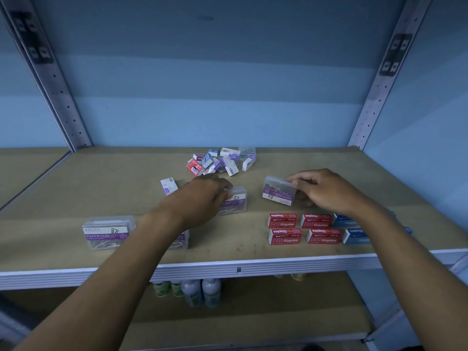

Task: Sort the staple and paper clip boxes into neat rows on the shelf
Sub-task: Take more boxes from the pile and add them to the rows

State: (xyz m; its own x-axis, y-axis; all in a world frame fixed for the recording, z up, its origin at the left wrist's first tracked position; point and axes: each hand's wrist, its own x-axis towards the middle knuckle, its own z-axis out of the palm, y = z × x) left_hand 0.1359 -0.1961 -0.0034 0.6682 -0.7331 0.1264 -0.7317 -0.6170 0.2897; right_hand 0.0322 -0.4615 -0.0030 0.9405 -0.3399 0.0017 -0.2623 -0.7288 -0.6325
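Metal-framed shelf [76,188] with a tan board, seen from above and in front; perforated uprights rise at both rear corners. Left hand [200,198], palm down, reaches to mid-shelf with fingers curled over the near-left end of a clear paper clip box [235,202], gripping it; the box rests on the board. Right hand [326,191] grips a second clear paper clip box [279,191] by its right end between thumb and fingers; this box is tilted, label upside down to the viewer, and whether it touches the board cannot be told. Near the front left edge stands a further clear paper clip box labelled KREATI [107,233], with another one [181,240] beside it, mostly hidden by the left forearm. At front right, four red staple boxes [285,220] sit in two rows of two, with two blue staple boxes [354,235] continuing the rows rightward, partly covered by the right forearm. At the rear centre lies an unsorted heap of small boxes [220,162], red, blue, white and purple, with one small white box [169,186] apart to its near left. Bottles [202,291] stand on the lower shelf.
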